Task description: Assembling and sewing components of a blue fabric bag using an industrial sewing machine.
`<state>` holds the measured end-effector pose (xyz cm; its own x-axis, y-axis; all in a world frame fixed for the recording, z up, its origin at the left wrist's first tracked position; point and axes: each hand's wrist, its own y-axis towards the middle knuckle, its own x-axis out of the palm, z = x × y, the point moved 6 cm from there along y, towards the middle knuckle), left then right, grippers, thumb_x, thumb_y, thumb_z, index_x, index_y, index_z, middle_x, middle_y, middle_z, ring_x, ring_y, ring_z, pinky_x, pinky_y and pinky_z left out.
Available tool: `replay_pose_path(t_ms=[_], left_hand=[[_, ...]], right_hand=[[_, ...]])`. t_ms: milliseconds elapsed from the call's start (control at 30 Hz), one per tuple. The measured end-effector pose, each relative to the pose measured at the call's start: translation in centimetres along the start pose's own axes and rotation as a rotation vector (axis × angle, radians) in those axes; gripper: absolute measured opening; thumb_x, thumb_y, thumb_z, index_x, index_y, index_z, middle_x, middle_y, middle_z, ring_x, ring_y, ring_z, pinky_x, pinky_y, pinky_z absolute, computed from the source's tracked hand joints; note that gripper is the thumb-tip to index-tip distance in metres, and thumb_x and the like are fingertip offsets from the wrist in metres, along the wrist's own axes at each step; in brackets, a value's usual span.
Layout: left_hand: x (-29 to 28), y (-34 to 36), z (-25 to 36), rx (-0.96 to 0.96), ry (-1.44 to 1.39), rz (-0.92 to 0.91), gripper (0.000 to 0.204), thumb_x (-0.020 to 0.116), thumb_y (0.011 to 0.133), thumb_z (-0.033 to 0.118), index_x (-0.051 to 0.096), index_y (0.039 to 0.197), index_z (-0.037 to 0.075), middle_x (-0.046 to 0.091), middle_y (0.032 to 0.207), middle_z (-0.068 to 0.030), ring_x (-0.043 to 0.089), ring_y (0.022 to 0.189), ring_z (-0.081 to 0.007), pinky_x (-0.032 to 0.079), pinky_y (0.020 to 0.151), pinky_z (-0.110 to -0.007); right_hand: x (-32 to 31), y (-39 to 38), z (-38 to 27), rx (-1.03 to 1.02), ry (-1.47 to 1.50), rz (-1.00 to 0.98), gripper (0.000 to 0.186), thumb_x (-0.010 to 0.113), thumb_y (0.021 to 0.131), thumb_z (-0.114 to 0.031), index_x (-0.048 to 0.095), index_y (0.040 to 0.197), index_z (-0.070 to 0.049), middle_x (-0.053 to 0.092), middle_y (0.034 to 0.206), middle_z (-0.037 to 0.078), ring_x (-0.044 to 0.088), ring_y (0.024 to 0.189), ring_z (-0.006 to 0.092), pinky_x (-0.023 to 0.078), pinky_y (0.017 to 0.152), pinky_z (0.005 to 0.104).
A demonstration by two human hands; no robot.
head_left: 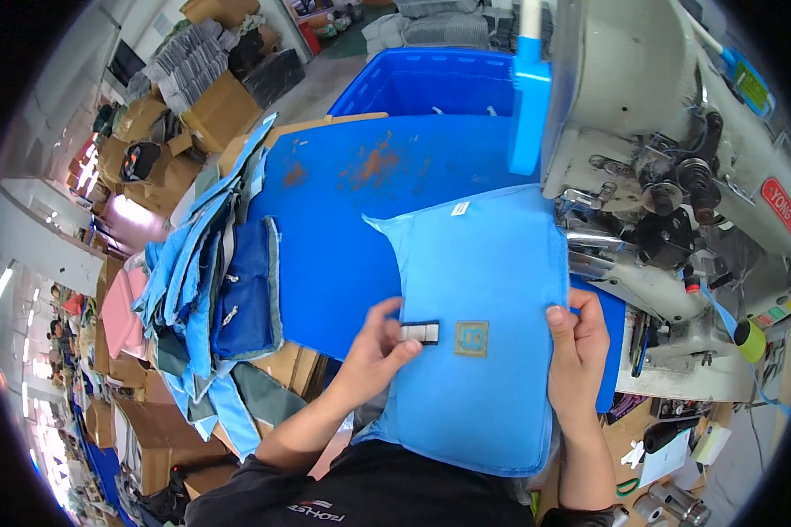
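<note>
A light-blue fabric panel [479,263] lies spread before me, partly over the blue work surface and down toward my lap. It carries a square olive-and-blue patch [472,338], a small white label [460,209] near its far edge and a short black-and-white tab [419,333] at its left side. My left hand [380,351] is closed at the panel's left edge beside the tab, thumb on top. With its thumb pressed on the face and the fingers mostly hidden, my right hand [578,347] grips the right edge.
A sewing machine [659,193] stands close at the right. At the left is a pile of blue fabric pieces [193,272], with a dark-blue pocketed piece [244,294]. The blue work surface [334,211] has brown stains; a blue bin [439,79] sits beyond. Green-handled scissors [627,487] lie lower right.
</note>
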<state>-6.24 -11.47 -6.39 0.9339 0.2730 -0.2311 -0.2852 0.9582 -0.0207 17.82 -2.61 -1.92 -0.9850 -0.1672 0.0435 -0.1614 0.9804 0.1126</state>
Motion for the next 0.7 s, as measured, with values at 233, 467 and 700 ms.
replay_pose_path(t_ms=[233,467,700], left_hand=[[-0.4,0.7,3.9,-0.038,-0.578,-0.196,0.050,0.068,0.092,0.004,0.045,0.135,0.000,0.066,0.116,-0.0081,0.064,0.101,-0.0102,0.053,0.087,-0.025],[-0.3,2.9,5.1,-0.129,-0.611,-0.253,0.039,0.066,0.093,0.005,0.051,0.128,-0.001,0.067,0.116,-0.0082,0.065,0.099,-0.0095,0.053,0.085,-0.025],[-0.2,4.6,5.2,-0.194,-0.694,-0.296,0.038,0.065,0.094,0.008,0.050,0.129,-0.002,0.066,0.119,-0.0098,0.065,0.102,-0.0112,0.052,0.089,-0.028]], right_hand=[[0.4,0.3,0.0,0.013,0.136,0.083,0.017,0.054,0.103,-0.018,0.053,0.106,-0.001,0.064,0.085,0.003,0.053,0.074,0.0026,0.045,0.070,0.0198],[0.2,2.9,-0.4,0.066,0.148,0.060,0.017,0.054,0.103,-0.016,0.057,0.104,0.000,0.064,0.085,0.000,0.053,0.073,0.0020,0.044,0.067,0.0181],[0.0,3.3,-1.0,0.153,0.071,0.028,0.021,0.060,0.100,-0.016,0.058,0.111,0.002,0.065,0.085,0.000,0.054,0.073,0.0015,0.043,0.066,0.0179]])
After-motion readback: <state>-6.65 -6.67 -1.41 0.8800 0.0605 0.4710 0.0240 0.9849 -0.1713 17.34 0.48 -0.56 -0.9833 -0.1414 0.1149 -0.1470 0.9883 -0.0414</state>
